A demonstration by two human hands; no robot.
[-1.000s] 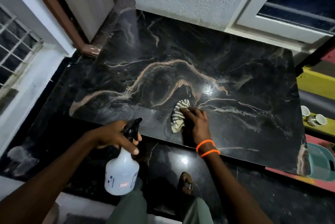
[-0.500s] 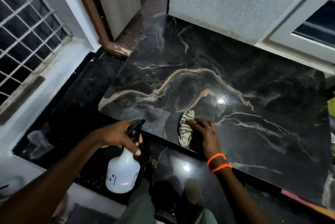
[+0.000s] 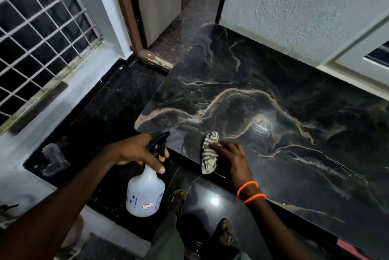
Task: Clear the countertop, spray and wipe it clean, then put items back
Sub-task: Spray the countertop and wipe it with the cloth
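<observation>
The black marble countertop (image 3: 263,99) with tan veins fills the middle and right of the view. My right hand (image 3: 233,157), orange bands on its wrist, presses a striped cloth (image 3: 208,155) flat on the counter near its front edge. My left hand (image 3: 136,152) grips the black trigger head of a translucent white spray bottle (image 3: 145,192), which hangs below the counter's front left corner.
A barred window (image 3: 40,34) is at the left above a white ledge. A brown door frame (image 3: 126,17) and a door stand behind the counter's left corner. A rough white wall (image 3: 294,6) backs the counter. My sandalled feet (image 3: 225,232) show on the dark floor below.
My view has swung left, so the cups and tray at the right are out of frame. My right hand and the cloth have stayed near the front edge; the bottle hangs as before.
</observation>
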